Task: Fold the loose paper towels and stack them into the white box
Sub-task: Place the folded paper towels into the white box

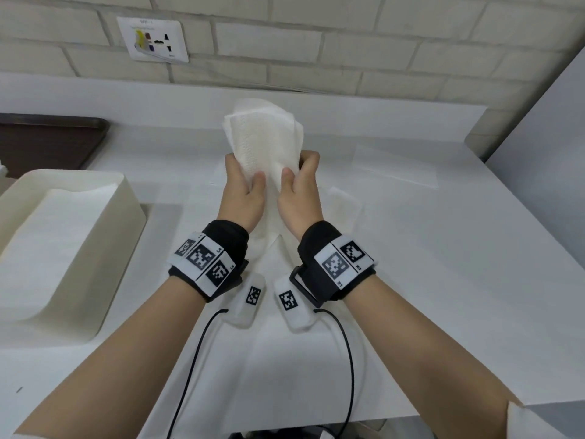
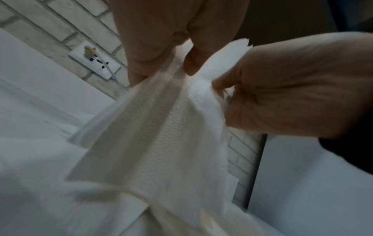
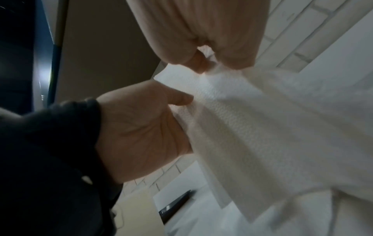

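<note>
I am holding one paper towel (image 1: pixel 264 144) up off the white table (image 1: pixel 443 248) with both hands, above the middle of the table and to the right of the white box (image 1: pixel 123 198). My left hand (image 1: pixel 243 191) is gripping the towel's left edge, thumb pressed on the near face and fingers curled round behind. My right hand (image 1: pixel 300 191) is doing the same on the right edge, thumb in front, fingers wrapped over the far side. The two hands are sitting close together, the towel bunched narrow between them and fanning wider above.

In the left wrist view, the towel (image 2: pixel 161 135) is hanging in soft lengthwise folds, its embossed texture showing, with my left fingers (image 2: pixel 141 52) pinching it at the top and my right hand (image 2: pixel 292 95) clamping its side. In the right wrist view, the towel (image 3: pixel 272 127) is draping down to the right, my left hand (image 3: pixel 141 132) pinching its edge.

More loose towels (image 1: pixel 345 207) are lying flat on the table right of the box, directly under my hands. The box is sitting at the table's left side, already holding a stack of folded towels (image 1: pixel 53 236). Beyond the box, a dark tray (image 1: pixel 50 141) is resting by the brick wall (image 1: pixel 348 42), and a socket plate (image 1: pixel 153 39) is fixed on that wall.
</note>
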`<action>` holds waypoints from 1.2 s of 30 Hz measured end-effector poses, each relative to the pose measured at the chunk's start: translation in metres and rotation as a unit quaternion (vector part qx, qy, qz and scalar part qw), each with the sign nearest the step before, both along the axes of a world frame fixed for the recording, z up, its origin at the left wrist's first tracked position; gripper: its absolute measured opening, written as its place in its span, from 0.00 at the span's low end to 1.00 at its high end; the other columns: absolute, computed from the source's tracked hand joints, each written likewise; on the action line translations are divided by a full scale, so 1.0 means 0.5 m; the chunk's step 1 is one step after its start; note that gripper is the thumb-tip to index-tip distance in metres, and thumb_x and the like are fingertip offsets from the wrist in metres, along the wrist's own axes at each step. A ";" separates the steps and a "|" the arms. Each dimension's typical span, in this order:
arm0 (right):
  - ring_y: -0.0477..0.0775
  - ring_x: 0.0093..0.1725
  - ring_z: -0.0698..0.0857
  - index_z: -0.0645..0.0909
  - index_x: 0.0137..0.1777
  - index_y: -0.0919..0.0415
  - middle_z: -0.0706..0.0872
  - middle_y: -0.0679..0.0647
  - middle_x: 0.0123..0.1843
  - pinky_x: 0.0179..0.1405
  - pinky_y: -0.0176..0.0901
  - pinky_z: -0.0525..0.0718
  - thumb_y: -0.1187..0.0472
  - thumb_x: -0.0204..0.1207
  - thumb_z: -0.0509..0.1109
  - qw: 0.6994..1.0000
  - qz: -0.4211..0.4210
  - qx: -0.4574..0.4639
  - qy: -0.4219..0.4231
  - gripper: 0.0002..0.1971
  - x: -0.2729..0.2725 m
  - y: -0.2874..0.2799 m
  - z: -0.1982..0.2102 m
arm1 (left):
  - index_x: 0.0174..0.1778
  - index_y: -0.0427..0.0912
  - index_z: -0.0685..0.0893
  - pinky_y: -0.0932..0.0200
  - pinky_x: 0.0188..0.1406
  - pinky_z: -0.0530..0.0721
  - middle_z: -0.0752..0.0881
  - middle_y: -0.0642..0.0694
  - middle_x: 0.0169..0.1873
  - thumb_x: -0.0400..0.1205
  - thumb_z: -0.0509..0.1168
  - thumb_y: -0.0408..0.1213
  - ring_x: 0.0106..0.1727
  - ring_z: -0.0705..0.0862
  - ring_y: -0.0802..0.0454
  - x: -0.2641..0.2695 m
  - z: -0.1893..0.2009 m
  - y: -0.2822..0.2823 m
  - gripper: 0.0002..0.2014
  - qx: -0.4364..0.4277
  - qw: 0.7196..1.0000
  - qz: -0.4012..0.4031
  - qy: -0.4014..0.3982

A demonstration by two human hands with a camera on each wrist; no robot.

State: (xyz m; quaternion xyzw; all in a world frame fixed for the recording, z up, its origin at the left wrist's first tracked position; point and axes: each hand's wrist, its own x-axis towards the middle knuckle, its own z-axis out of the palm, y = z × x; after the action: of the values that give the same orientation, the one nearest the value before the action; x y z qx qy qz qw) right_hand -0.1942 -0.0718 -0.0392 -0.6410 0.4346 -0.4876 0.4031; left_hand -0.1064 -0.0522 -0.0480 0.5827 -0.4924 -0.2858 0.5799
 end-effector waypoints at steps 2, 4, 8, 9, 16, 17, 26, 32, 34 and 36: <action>0.49 0.52 0.75 0.57 0.54 0.58 0.71 0.47 0.50 0.43 0.23 0.74 0.70 0.82 0.55 0.999 -0.003 -0.013 -0.036 0.09 -0.003 0.001 0.005 | 0.63 0.41 0.59 0.79 0.44 0.78 0.73 0.58 0.49 0.83 0.58 0.27 0.49 0.76 0.68 0.003 0.006 0.000 0.17 -0.026 0.999 -0.011 0.029; 0.50 0.55 0.76 0.58 0.56 0.58 0.73 0.48 0.52 0.47 0.26 0.75 0.69 0.81 0.59 0.999 0.001 -0.006 -0.034 0.12 -0.014 -0.002 0.001 | 0.69 0.39 0.58 0.79 0.49 0.78 0.73 0.59 0.51 0.81 0.62 0.25 0.52 0.76 0.69 0.015 0.005 0.001 0.25 -0.031 0.999 -0.010 0.030; 0.53 0.54 0.79 0.64 0.65 0.64 0.78 0.54 0.56 0.49 0.36 0.73 0.69 0.81 0.57 0.998 0.024 0.049 0.040 0.13 -0.021 0.003 -0.011 | 0.73 0.37 0.57 0.72 0.55 0.78 0.74 0.54 0.57 0.80 0.60 0.22 0.57 0.76 0.60 0.021 -0.005 0.003 0.28 0.002 1.000 -0.018 0.011; 0.52 0.51 0.79 0.63 0.66 0.64 0.78 0.52 0.54 0.47 0.36 0.73 0.68 0.82 0.55 0.998 0.024 0.051 0.038 0.13 -0.019 0.005 -0.009 | 0.74 0.38 0.55 0.71 0.57 0.77 0.72 0.52 0.60 0.81 0.58 0.22 0.60 0.75 0.58 0.017 -0.005 0.003 0.28 0.010 1.000 -0.023 0.011; 0.42 0.46 0.77 0.57 0.54 0.57 0.71 0.42 0.46 0.42 0.25 0.74 0.68 0.83 0.55 0.999 0.016 -0.007 -0.028 0.09 -0.011 -0.003 0.011 | 0.61 0.45 0.58 0.74 0.47 0.79 0.74 0.53 0.54 0.82 0.58 0.25 0.52 0.77 0.65 0.013 0.023 -0.005 0.20 -0.037 0.995 -0.022 0.090; 0.47 0.51 0.78 0.57 0.54 0.57 0.72 0.45 0.50 0.48 0.30 0.75 0.69 0.82 0.56 1.000 0.016 -0.004 -0.025 0.11 -0.014 -0.005 0.004 | 0.61 0.46 0.59 0.74 0.46 0.79 0.74 0.53 0.53 0.81 0.59 0.25 0.51 0.77 0.64 0.018 0.020 -0.006 0.19 -0.034 0.995 -0.018 0.088; 0.40 0.47 0.76 0.56 0.55 0.56 0.70 0.40 0.48 0.45 0.26 0.75 0.71 0.82 0.53 0.999 0.038 -0.004 -0.037 0.11 -0.021 -0.009 0.015 | 0.56 0.41 0.57 0.76 0.43 0.80 0.72 0.54 0.48 0.78 0.54 0.17 0.48 0.76 0.64 -0.003 0.034 -0.009 0.19 -0.077 0.995 -0.028 0.065; 0.57 0.63 0.77 0.61 0.64 0.63 0.75 0.60 0.63 0.58 0.40 0.75 0.72 0.81 0.55 0.998 0.026 0.046 0.013 0.14 -0.029 -0.013 -0.016 | 0.67 0.37 0.58 0.81 0.45 0.77 0.72 0.49 0.56 0.79 0.57 0.19 0.51 0.74 0.66 0.005 0.013 -0.012 0.23 -0.012 0.997 -0.069 0.025; 0.53 0.56 0.77 0.60 0.59 0.60 0.76 0.51 0.56 0.49 0.34 0.75 0.72 0.81 0.52 0.998 0.035 0.042 0.007 0.11 -0.033 -0.013 -0.014 | 0.63 0.40 0.60 0.82 0.41 0.77 0.74 0.51 0.52 0.81 0.55 0.20 0.49 0.75 0.66 0.001 0.010 -0.016 0.19 -0.012 0.998 -0.062 0.022; 0.45 0.49 0.76 0.57 0.56 0.57 0.71 0.41 0.49 0.43 0.23 0.75 0.73 0.82 0.51 0.999 0.037 0.020 -0.020 0.12 -0.030 -0.011 -0.002 | 0.58 0.42 0.60 0.77 0.44 0.79 0.74 0.54 0.49 0.81 0.54 0.20 0.49 0.76 0.65 -0.005 0.019 -0.018 0.16 -0.041 0.997 -0.046 0.048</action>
State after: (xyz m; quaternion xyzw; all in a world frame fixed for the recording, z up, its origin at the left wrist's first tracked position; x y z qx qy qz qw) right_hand -0.2094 -0.0772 -0.0403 -0.6389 0.4118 -0.4760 0.4422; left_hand -0.1090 -0.0614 -0.0387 0.5205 -0.5022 -0.3193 0.6124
